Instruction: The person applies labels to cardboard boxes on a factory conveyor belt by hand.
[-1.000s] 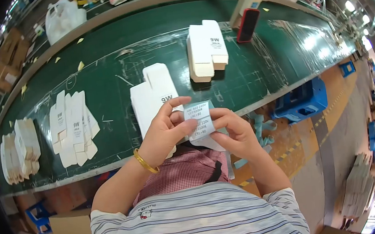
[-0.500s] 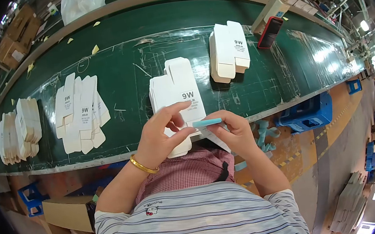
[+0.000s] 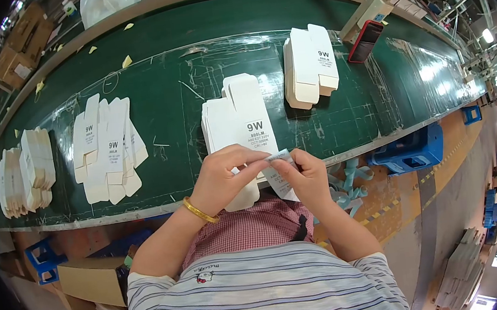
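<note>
A strip of printed labels (image 3: 279, 179) is held above the front edge of the bench, with its top end folded over and its lower part hanging down. My right hand (image 3: 309, 177) pinches this strip between thumb and fingers. From the other side, my left hand (image 3: 221, 173) has thumb and fingertips closed at the folded end. Just beyond both hands lies a stack of flat white cartons (image 3: 235, 117), the top one printed "9W" with smaller lines below. My left forearm and fingers cover part of the stack's near end.
More flat carton stacks lie on the green bench (image 3: 163, 91): a fanned pile (image 3: 108, 145), a bundle (image 3: 37, 159) far left, and a pile (image 3: 310, 67) at back right. A red-edged phone (image 3: 365, 41) leans by a post. Blue stools (image 3: 408, 150) and pale blue strips (image 3: 351, 183) are below.
My left hand has moved right and its fingers have closed at the label strip's end. The strip's folded end has tilted, now showing a greyish printed face instead of light blue.
</note>
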Demonstrator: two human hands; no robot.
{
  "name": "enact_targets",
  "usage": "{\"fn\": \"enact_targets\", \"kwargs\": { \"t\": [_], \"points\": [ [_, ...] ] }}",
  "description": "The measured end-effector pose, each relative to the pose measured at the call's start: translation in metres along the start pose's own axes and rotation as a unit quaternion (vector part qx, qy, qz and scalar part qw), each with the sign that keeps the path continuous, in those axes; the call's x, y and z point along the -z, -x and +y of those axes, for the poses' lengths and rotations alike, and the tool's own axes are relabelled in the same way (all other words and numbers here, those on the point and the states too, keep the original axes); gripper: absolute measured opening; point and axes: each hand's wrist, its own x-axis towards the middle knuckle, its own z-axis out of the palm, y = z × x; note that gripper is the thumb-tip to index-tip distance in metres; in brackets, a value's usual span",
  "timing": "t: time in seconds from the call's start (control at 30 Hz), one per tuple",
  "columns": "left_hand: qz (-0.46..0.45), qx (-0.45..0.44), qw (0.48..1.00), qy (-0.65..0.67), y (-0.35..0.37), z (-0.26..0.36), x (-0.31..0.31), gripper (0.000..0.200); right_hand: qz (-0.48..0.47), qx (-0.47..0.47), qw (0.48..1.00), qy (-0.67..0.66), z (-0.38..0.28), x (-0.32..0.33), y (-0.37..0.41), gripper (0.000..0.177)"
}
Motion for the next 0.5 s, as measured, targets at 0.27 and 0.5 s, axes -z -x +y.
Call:
{"fn": "enact_targets", "kwargs": {
  "t": [0.27, 0.5],
  "points": [
    [-0.02, 0.162, 0.982, 0.1, -0.005, -0.009, 0.0, 0.018, 0.046, 0.006, 0.997, -0.061, 0.008, -0.014, 0.002, 0.026],
    [-0.048, 0.181, 0.979, 0.077, -0.008, -0.014, 0.014, 0.018, -0.076, -0.017, 0.994, -0.074, 0.014, -0.004, -0.001, 0.021]
  ]
}}
